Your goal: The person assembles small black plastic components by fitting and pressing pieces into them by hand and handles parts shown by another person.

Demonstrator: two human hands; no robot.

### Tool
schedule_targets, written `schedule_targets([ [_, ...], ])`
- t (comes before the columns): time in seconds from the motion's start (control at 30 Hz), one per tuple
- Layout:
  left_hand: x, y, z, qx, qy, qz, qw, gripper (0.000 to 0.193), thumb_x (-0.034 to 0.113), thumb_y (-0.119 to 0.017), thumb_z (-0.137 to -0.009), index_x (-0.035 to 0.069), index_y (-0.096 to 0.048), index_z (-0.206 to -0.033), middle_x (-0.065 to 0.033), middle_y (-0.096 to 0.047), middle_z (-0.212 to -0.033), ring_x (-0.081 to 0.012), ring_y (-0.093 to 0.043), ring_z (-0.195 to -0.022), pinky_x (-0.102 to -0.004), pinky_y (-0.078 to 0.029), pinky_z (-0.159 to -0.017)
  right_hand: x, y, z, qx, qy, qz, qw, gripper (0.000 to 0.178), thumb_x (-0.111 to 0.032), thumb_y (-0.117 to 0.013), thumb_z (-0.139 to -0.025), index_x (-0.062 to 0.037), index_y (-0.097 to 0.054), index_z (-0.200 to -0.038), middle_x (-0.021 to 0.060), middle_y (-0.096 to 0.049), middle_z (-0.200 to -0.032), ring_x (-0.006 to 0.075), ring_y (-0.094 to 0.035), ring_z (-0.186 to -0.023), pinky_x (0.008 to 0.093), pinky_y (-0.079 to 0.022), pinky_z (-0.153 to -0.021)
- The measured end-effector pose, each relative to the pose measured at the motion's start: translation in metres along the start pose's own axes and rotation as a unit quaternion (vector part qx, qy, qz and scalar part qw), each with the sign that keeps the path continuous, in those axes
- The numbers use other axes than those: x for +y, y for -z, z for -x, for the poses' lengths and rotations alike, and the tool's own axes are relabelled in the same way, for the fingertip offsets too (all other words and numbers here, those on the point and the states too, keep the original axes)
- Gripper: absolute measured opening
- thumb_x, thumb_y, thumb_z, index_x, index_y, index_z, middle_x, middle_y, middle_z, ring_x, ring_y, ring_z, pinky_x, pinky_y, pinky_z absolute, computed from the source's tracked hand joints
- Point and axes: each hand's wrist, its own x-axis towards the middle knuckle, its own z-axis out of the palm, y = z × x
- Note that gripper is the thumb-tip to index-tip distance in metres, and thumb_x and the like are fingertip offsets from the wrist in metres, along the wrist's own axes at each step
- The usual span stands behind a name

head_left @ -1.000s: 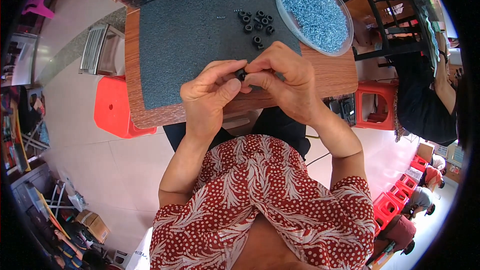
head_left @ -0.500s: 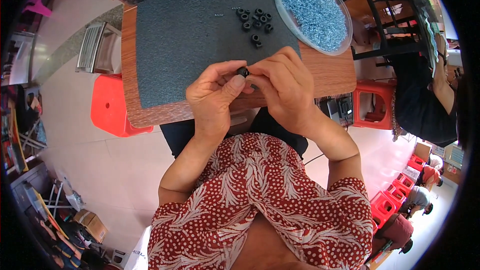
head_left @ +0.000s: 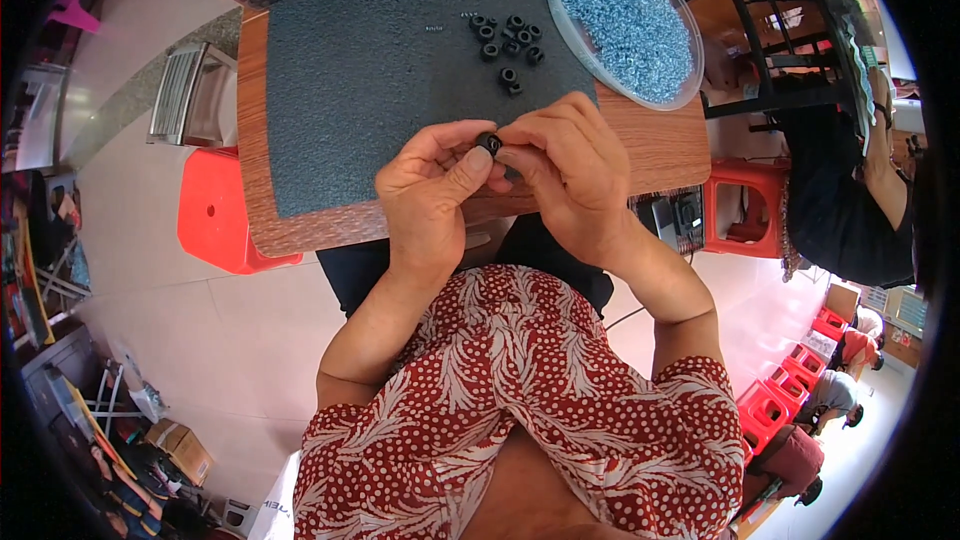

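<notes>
The left hand (head_left: 430, 180) is pinching a black ring (head_left: 487, 142); the right hand (head_left: 580, 165) is working beside it (gripping what, I cannot tell). Likely mid-adjustment, the next move is calling for steady fingertips. Beyond them, loose rings (head_left: 511, 47) are lying.

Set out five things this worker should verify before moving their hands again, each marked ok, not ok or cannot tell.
1. Black part secured in the left hand: ok, pinched between thumb and fingers.
2. Right hand in position: ok, thumb and fingers right beside the part.
3. Right hand gripping something: cannot tell, too small to see.
4. Loose black parts within view: ok, clustered on the dark mat beyond the hands.
5. Tub of bluish pieces covered: not ok, its top is open.
</notes>
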Motion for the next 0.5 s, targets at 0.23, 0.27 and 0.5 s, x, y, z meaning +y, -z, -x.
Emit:
schedule_targets([
  [0.23,0.002,-0.003,-0.002,0.011,0.039,0.034,0.999,0.02,0.003,-0.06,-0.085,-0.006,-0.058,-0.102,-0.0105,-0.063,-0.087,-0.0143,-0.062,-0.07,-0.0237,-0.051,-0.066,0.001,0.0,0.004,-0.003,0.016,0.039,0.999,0.026,0.002,-0.065,-0.061,-0.0017,-0.061,-0.086,0.0086,-0.058,-0.079,0.0251,-0.051,-0.07,0.0317,-0.044,-0.056],
  [0.27,0.002,-0.003,-0.002,0.014,0.042,0.043,0.998,0.019,0.003,-0.06,-0.085,-0.006,-0.058,-0.102,-0.0106,-0.063,-0.087,-0.0142,-0.062,-0.07,-0.0237,-0.051,-0.066,0.0,-0.001,0.005,-0.003,0.015,0.053,0.998,0.028,0.001,-0.065,-0.059,-0.0025,-0.062,-0.086,0.008,-0.057,-0.079,0.0244,-0.05,-0.07,0.0313,-0.044,-0.055],
  [0.5,0.002,-0.005,0.001,0.011,0.08,0.016,0.997,0.017,0.001,-0.057,-0.086,-0.006,-0.058,-0.102,-0.0095,-0.063,-0.083,-0.0126,-0.059,-0.067,-0.0243,-0.051,-0.063,-0.003,-0.002,0.013,0.003,0.028,0.071,0.997,0.032,0.0,-0.064,-0.055,-0.0041,-0.064,-0.087,0.008,-0.055,-0.082,0.0243,-0.049,-0.07,0.0315,-0.044,-0.056],
])
